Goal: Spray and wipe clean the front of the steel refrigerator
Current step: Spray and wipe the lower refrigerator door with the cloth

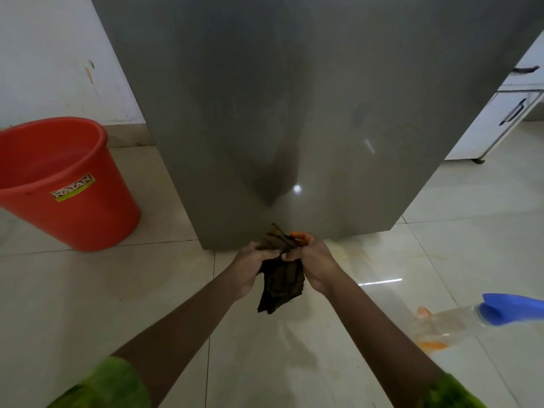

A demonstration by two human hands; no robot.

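1. The step in hand looks like refolding or wringing the cloth before a wipe; the left hand and the right hand meet low in front of the refrigerator, near its bottom edge; each has its fingers curled and pinching the cloth's upper part, and the rest hangs between the wrists.
2. To do it well, I judge, fold it to a flat pad with a fresh face outward, then wipe in long straight strokes; a bunched cloth would likely leave streaks.
3. The cloth is dark, thin and limp, faintly striped, with an orange bit at its top; the refrigerator front is a flat grey steel sheet, hazy with dull smears.
4. The spray bottle, clear with a blue head, lies on the glossy tiled floor at the right; a red plastic bucket stands at the left.
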